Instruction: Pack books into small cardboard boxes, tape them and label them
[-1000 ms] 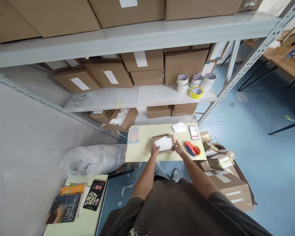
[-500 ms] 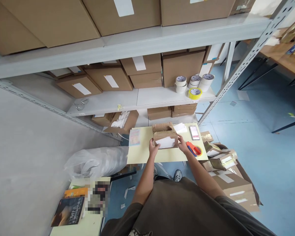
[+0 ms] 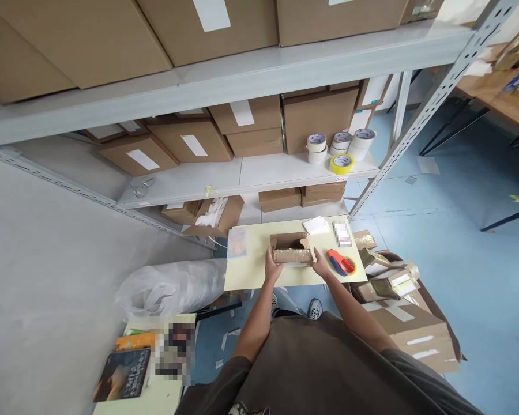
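A small brown cardboard box (image 3: pixel 292 255) stands over the pale yellow table (image 3: pixel 248 271), its opening facing up and dark inside. My left hand (image 3: pixel 272 266) grips the box's left side. At its right end my right hand (image 3: pixel 319 264) has its fingers against the cardboard. Shiny tape runs along the near upper edge, and a bit of white label shows below it. To the right lies a red and blue tape dispenser (image 3: pixel 339 261) with a yellow-edged roll. White papers (image 3: pixel 316 225) lie behind the box.
A shelf rack (image 3: pixel 268 171) with cardboard boxes rises behind the table; tape rolls (image 3: pixel 341 164) stand on its middle shelf. Opened cartons (image 3: pixel 409 323) are piled on the floor at right. A plastic-wrapped bundle (image 3: pixel 173 288) lies at left, near a book (image 3: pixel 121 374).
The box has tilted between my hands: its white-labelled side faced me before, and now its open top shows. Both hands have shifted slightly down with it.
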Demonstrator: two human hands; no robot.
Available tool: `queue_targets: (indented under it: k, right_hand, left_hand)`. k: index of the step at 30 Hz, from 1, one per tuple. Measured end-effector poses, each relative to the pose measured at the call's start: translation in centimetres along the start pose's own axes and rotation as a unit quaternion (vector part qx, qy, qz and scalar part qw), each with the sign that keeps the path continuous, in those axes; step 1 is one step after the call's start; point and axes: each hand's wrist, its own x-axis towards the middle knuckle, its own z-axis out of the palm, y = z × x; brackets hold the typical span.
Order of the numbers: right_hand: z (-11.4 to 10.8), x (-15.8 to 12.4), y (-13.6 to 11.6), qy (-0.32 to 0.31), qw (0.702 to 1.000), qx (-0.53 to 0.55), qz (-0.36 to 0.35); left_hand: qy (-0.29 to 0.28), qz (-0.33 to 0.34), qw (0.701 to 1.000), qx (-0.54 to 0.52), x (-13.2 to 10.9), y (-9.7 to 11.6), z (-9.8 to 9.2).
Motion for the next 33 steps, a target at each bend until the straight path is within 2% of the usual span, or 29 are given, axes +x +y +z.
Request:
queue_targets:
  k: [2, 4, 6, 9, 11, 14, 17, 20, 24, 27, 30, 33]
  right_hand:
    - [0.1, 0.8, -0.7, 0.034, 0.999, 0.011, -0.023]
    - [0.5, 1.7, -1.9, 0.032, 0.996, 0.017, -0.086]
    - [1.3, 2.7, -3.4, -0.017, 0.988, 0.02, -0.149]
    - [2.6, 3.9, -5.2, -0.105, 0.979, 0.005, -0.173]
    - [3.1, 4.4, -5.9, -0.132, 0.976, -0.023, -0.174]
    - [2.7, 4.5, -5.9, -0.119, 0.972, -0.081, -0.185]
    - [1.4, 4.3, -5.2, -0.093, 0.973, -0.156, -0.143]
    - [0.5, 4.0, -4.4, -0.119, 0.967, -0.207, -0.084]
    - [0.7, 3.8, -3.9, -0.158, 0.961, -0.222, -0.053]
    - [1.3, 3.7, -4.1, -0.179, 0.957, -0.225, -0.017]
    - [1.6, 3.7, -4.5, -0.194, 0.953, -0.231, -0.001]
    - [1.7, 3.8, -4.7, -0.202, 0.95, -0.238, 0.012]
  left_hand:
    - [0.024, 0.063, 0.995, 0.08, 0.1, 1.3, -0.9]
    - [-0.001, 0.114, 0.98, 0.162, 0.5, 2.9, -1.4]
    - [-0.062, 0.136, 0.961, 0.233, 1.0, 4.4, -1.7]
    - [-0.136, 0.142, 0.932, 0.303, 1.7, 5.8, -2.0]
    - [-0.132, 0.166, 0.921, 0.325, 1.7, 6.0, -2.1]
    - [-0.094, 0.217, 0.913, 0.331, 1.2, 5.4, -2.4]
    - [-0.077, 0.222, 0.918, 0.319, 0.3, 4.0, -2.6]
    - [-0.074, 0.214, 0.928, 0.296, -0.4, 2.5, -2.8]
    - [-0.077, 0.232, 0.94, 0.24, -0.8, 1.5, -2.7]
    - [-0.068, 0.211, 0.958, 0.18, -0.5, 1.4, -2.9]
    - [-0.099, 0.184, 0.963, 0.171, 0.5, 1.8, -3.4]
    - [-0.152, 0.183, 0.943, 0.231, 1.5, 2.6, -4.1]
